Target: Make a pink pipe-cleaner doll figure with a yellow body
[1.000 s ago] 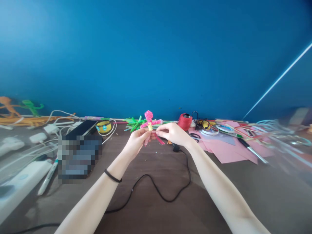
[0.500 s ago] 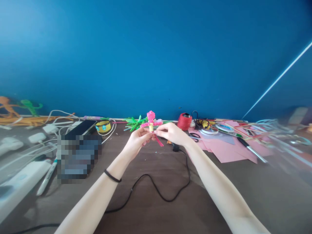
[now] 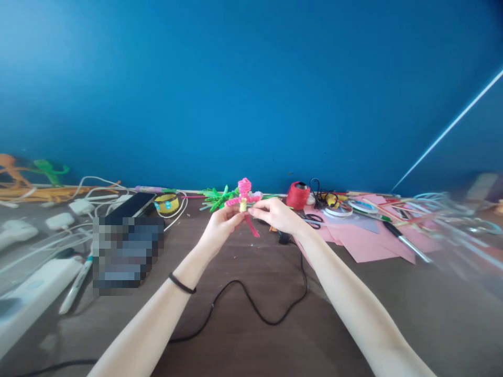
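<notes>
A small pink pipe-cleaner figure (image 3: 244, 186) with a round coiled head, outstretched arms and a yellow band round its body is held up above the brown table (image 3: 251, 283). From its left side my left hand (image 3: 223, 224) pinches the figure's lower body between thumb and fingers; a black band circles that wrist. My right hand (image 3: 275, 213) is closed on the same lower part from the right, thumb and index finger together at the yellow band. Pink pipe-cleaner ends hang down between the two hands. The fingertips partly cover the body.
Green pipe cleaners (image 3: 220, 198) lie behind my hands. Red thread spool (image 3: 297, 196), scissors (image 3: 314, 220), pink paper (image 3: 365, 243) and a pen (image 3: 406, 242) are right. Left are a phone (image 3: 129, 207), yellow tape (image 3: 166, 204), white cables and a power strip (image 3: 39, 298). A black cable (image 3: 251, 301) crosses the front.
The figure has turned slightly between my fingers, and its hanging pink end has swung a little to the left. Both hands keep nearly the same place.
</notes>
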`<state>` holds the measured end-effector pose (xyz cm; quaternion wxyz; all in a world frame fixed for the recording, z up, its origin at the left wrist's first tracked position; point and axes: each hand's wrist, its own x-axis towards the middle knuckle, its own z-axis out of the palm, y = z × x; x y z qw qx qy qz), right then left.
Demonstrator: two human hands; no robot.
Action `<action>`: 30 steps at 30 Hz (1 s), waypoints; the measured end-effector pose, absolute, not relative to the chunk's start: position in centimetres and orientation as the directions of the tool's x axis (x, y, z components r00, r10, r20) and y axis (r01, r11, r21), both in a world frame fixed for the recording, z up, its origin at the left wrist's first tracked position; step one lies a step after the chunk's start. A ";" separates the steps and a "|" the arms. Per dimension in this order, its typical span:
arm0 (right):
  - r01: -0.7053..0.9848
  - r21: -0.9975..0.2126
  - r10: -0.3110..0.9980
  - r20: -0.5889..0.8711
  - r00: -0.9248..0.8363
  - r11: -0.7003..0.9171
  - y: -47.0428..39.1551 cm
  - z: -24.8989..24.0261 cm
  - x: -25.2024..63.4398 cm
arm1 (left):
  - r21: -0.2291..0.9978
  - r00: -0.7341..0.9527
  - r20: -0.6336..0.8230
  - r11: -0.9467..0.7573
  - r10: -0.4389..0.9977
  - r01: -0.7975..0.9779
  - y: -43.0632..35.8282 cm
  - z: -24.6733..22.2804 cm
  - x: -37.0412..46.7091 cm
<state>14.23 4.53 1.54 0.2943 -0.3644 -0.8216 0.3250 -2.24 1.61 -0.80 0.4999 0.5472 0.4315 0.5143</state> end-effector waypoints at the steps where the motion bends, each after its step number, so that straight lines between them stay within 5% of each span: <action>1: 0.403 -0.755 0.792 0.244 -0.559 0.517 4.7 1.4 14.3 | 0.991 0.097 0.131 -0.130 0.987 -0.022 1.6 -0.7 -2.2; 7: 0.296 -0.844 0.778 0.203 -0.595 0.447 5.5 0.6 14.5 | 0.981 0.097 0.184 -0.190 0.978 0.046 1.5 -0.6 -2.1; 23: 0.095 -0.955 0.759 0.162 -0.631 0.282 5.9 -0.4 13.9 | 0.974 0.085 0.183 -0.169 0.979 -0.150 1.4 -0.5 -2.0; 30: 0.116 -0.930 0.798 0.230 -0.557 0.349 5.7 -1.2 12.8 | 0.961 0.100 0.176 -0.149 0.979 -0.232 1.5 -0.8 -2.2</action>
